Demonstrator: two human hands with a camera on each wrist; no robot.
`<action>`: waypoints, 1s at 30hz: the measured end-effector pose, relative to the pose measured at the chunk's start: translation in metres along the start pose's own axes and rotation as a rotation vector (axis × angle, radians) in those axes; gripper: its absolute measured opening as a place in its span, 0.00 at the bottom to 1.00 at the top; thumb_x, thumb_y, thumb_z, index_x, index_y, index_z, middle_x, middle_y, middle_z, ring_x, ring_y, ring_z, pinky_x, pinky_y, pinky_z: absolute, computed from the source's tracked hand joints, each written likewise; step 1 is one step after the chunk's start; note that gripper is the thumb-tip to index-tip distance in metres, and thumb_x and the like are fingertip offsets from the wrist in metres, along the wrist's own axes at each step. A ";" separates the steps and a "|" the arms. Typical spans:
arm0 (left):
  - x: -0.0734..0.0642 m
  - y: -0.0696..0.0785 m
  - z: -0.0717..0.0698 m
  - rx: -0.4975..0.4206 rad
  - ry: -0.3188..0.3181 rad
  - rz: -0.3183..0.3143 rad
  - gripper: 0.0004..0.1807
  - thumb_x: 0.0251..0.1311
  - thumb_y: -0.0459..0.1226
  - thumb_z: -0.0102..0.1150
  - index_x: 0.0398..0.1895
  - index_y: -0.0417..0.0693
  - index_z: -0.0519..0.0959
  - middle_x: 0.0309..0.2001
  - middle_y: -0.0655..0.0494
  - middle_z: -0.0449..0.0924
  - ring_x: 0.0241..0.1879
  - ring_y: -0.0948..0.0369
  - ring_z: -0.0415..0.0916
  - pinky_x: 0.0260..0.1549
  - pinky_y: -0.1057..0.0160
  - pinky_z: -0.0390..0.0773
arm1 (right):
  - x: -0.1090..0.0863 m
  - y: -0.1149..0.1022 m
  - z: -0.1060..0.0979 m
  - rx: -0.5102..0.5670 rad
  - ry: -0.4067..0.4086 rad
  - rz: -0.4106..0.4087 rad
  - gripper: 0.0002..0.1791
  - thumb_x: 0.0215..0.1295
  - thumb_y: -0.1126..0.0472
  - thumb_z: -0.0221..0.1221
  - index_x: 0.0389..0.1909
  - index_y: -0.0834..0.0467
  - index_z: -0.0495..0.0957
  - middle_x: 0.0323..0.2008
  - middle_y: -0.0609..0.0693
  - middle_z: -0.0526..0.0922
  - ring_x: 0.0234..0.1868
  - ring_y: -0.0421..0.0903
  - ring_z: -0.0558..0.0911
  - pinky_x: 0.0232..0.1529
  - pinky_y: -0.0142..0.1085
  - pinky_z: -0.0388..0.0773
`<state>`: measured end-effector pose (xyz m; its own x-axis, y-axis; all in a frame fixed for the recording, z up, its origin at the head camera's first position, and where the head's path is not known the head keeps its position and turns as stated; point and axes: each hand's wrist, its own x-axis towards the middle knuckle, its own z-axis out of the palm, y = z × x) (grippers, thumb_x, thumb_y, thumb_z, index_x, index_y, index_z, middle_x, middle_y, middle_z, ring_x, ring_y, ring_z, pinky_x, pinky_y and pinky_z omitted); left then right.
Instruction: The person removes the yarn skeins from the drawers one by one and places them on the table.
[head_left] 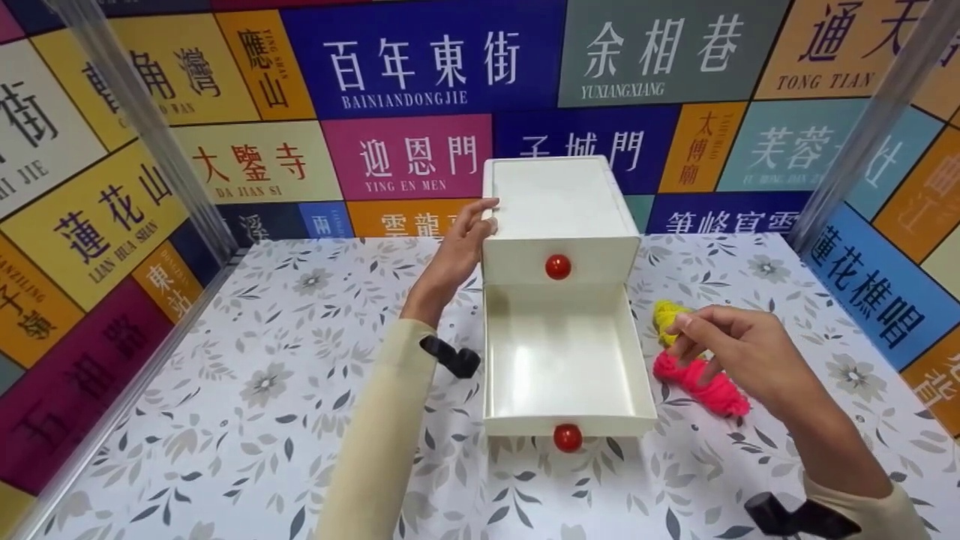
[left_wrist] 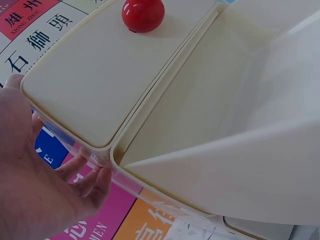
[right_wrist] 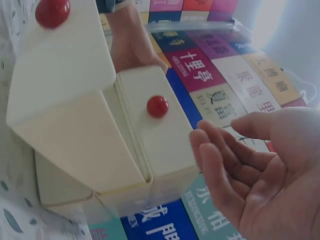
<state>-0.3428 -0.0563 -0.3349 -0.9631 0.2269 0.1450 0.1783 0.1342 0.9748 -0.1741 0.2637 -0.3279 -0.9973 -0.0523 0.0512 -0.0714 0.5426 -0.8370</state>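
Observation:
A white drawer cabinet (head_left: 555,199) stands in the middle of the table. Its top drawer (head_left: 517,261), with a round red knob (head_left: 558,266), is closed. The drawer below (head_left: 566,360) is pulled out toward me and its bare floor shows. My left hand (head_left: 461,244) rests against the cabinet's left side, thumb and fingers at the upper edge. To the right of the cabinet, a yellow yarn skein (head_left: 666,319) lies behind a pink yarn skein (head_left: 701,382). Over these skeins hovers my right hand (head_left: 739,356), fingers loosely bent, holding nothing in the right wrist view.
The table (head_left: 262,382) wears a white cover with grey leaves and flowers. Behind it and at both sides rise panels of coloured street-sign blocks (head_left: 420,60). Clear strips (head_left: 150,135) run up the corners. Another front panel (right_wrist: 60,185) shows beneath the pulled-out drawer.

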 end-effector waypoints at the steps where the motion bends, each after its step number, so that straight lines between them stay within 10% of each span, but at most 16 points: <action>1: 0.000 0.000 0.000 -0.003 0.000 0.002 0.23 0.77 0.41 0.40 0.72 0.57 0.64 0.61 0.43 0.70 0.57 0.51 0.72 0.64 0.52 0.71 | -0.002 -0.002 0.002 0.031 0.002 -0.023 0.21 0.77 0.52 0.51 0.49 0.67 0.80 0.29 0.41 0.85 0.30 0.43 0.84 0.28 0.35 0.83; 20: 0.000 0.000 0.000 -0.014 -0.020 0.006 0.22 0.77 0.41 0.40 0.72 0.56 0.64 0.62 0.43 0.70 0.57 0.52 0.73 0.65 0.52 0.71 | -0.027 -0.017 0.050 0.309 -0.255 -0.209 0.23 0.81 0.58 0.43 0.42 0.75 0.79 0.29 0.46 0.87 0.25 0.48 0.86 0.21 0.43 0.83; 30: 0.003 0.001 -0.001 -0.033 -0.030 -0.002 0.23 0.77 0.41 0.40 0.72 0.57 0.64 0.64 0.43 0.69 0.58 0.51 0.73 0.65 0.51 0.71 | -0.040 -0.010 0.071 0.212 -0.407 -0.022 0.23 0.78 0.51 0.49 0.45 0.68 0.81 0.35 0.59 0.88 0.28 0.49 0.87 0.21 0.41 0.83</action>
<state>-0.3455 -0.0561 -0.3332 -0.9569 0.2555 0.1379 0.1686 0.1025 0.9803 -0.1321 0.2010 -0.3597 -0.9050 -0.4101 -0.1129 -0.0451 0.3564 -0.9332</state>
